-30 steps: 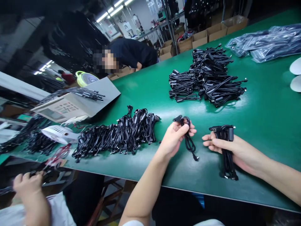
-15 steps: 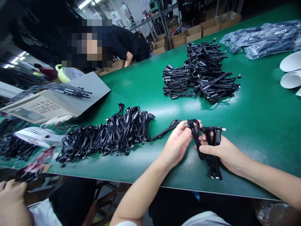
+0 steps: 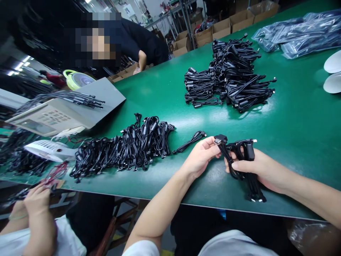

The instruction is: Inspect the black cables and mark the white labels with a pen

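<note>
My right hand (image 3: 261,170) is closed around several bundled black cables (image 3: 252,181), thumb across them, just above the green tabletop. One more bundled cable (image 3: 226,153) hangs at the left of this bunch. My left hand (image 3: 203,156) pinches that cable near its flat black connector (image 3: 220,139), whose metal end points left. A single tied cable (image 3: 189,141) lies on the table left of my left hand. Farther left stretches a long row of tied black cables (image 3: 125,145). The right fingers are partly hidden behind the cables.
A large cable pile (image 3: 231,76) lies farther back on the green table (image 3: 301,142), with clear plastic bags (image 3: 306,35) at the back right. At left stand a grey machine (image 3: 66,110) and a white fan (image 3: 49,151). A co-worker's hands (image 3: 38,199) are at lower left; another person (image 3: 144,46) bends across the table.
My left hand has moved slightly right, and the connector at its fingertips has turned to show its metal end. The bunch in my right hand has tilted. The co-worker's hands came together at the table edge.
</note>
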Motion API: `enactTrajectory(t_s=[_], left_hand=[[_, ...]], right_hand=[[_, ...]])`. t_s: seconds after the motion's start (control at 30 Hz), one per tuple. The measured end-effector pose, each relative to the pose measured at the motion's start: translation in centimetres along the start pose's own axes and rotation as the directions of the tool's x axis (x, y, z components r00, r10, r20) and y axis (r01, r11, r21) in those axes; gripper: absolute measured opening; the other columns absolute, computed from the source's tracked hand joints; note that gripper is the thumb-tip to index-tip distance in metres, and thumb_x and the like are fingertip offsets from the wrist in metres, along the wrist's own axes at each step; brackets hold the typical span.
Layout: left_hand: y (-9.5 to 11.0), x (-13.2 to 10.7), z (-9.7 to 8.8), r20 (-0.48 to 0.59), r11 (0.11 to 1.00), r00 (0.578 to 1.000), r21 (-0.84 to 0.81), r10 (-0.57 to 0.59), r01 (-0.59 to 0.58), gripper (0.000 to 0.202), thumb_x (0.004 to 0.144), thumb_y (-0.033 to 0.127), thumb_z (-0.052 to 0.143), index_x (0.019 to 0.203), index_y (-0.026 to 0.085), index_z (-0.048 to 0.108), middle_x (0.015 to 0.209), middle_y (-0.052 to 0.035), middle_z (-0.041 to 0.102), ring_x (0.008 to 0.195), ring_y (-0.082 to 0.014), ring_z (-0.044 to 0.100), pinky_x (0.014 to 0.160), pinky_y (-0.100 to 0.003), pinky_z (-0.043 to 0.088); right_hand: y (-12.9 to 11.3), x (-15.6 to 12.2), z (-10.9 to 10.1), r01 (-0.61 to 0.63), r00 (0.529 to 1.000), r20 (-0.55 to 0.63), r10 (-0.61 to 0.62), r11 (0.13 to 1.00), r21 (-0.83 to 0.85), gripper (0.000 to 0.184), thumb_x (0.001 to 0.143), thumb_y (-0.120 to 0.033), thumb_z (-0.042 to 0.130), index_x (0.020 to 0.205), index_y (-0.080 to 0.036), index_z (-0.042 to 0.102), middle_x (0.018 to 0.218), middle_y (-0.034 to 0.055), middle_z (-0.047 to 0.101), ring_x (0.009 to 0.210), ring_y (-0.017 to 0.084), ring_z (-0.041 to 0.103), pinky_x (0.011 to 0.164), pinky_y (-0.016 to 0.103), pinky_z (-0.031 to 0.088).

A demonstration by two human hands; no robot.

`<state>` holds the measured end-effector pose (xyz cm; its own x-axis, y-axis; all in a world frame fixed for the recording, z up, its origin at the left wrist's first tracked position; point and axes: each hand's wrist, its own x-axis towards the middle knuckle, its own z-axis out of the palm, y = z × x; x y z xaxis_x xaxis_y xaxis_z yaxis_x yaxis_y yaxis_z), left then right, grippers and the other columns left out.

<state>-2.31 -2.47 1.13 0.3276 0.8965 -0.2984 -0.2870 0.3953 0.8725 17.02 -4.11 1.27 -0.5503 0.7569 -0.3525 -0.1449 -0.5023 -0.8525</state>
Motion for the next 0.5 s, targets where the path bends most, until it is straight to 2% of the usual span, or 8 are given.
enactTrajectory(t_s=[0.07, 0.3, 0.4, 0.5], left_hand=[[-0.08, 0.07, 0.19, -0.013, 1.000, 1.000, -0.005, 0.012, -0.012, 0.037, 0.069, 0.038, 0.086, 0.081, 0.012, 0.061, 0.073, 0.0007, 0.057, 0.064, -0.0071, 0.049, 0.065, -0.021, 0.040], [-0.62, 0.08, 0.78, -0.104, 0.985, 0.982, 0.083, 0.160, -0.152, 0.024, 0.080, 0.034, 0.071, 0.083, 0.014, 0.060, 0.075, 0.0019, 0.055, 0.068, -0.0077, 0.047, 0.068, -0.021, 0.040], [-0.48, -0.10, 0.72, -0.117, 0.987, 0.982, 0.075, 0.147, -0.139, 0.024, 0.081, 0.035, 0.071, 0.087, 0.015, 0.059, 0.078, 0.0019, 0.055, 0.070, -0.0078, 0.047, 0.070, -0.021, 0.041], [-0.08, -0.19, 0.45, -0.065, 0.993, 0.992, 0.064, 0.108, -0.104, 0.029, 0.078, 0.035, 0.077, 0.086, 0.014, 0.059, 0.079, 0.0014, 0.056, 0.070, -0.0078, 0.048, 0.070, -0.021, 0.042]], right_hand=[[-0.08, 0.05, -0.41, -0.032, 0.999, 0.031, 0.031, 0.999, 0.042, 0.021, 0.077, -0.029, 0.076, 0.090, -0.016, 0.065, 0.082, 0.0058, 0.067, 0.075, 0.019, 0.058, 0.070, 0.031, 0.045], [0.15, 0.73, -0.62, -0.040, 0.999, -0.014, 0.043, 0.985, 0.168, 0.021, 0.078, -0.026, 0.076, 0.088, -0.018, 0.060, 0.082, 0.0035, 0.068, 0.076, 0.016, 0.061, 0.074, 0.029, 0.047], [0.09, 0.55, -0.42, -0.038, 0.997, -0.056, 0.047, 0.988, 0.150, 0.023, 0.078, -0.026, 0.078, 0.090, -0.018, 0.061, 0.085, 0.0029, 0.067, 0.081, 0.017, 0.063, 0.077, 0.029, 0.048], [-0.19, 0.21, -0.30, -0.035, 0.997, -0.067, 0.043, 0.993, 0.113, 0.023, 0.077, -0.026, 0.080, 0.088, -0.018, 0.062, 0.083, 0.0023, 0.066, 0.079, 0.018, 0.064, 0.077, 0.030, 0.049]])
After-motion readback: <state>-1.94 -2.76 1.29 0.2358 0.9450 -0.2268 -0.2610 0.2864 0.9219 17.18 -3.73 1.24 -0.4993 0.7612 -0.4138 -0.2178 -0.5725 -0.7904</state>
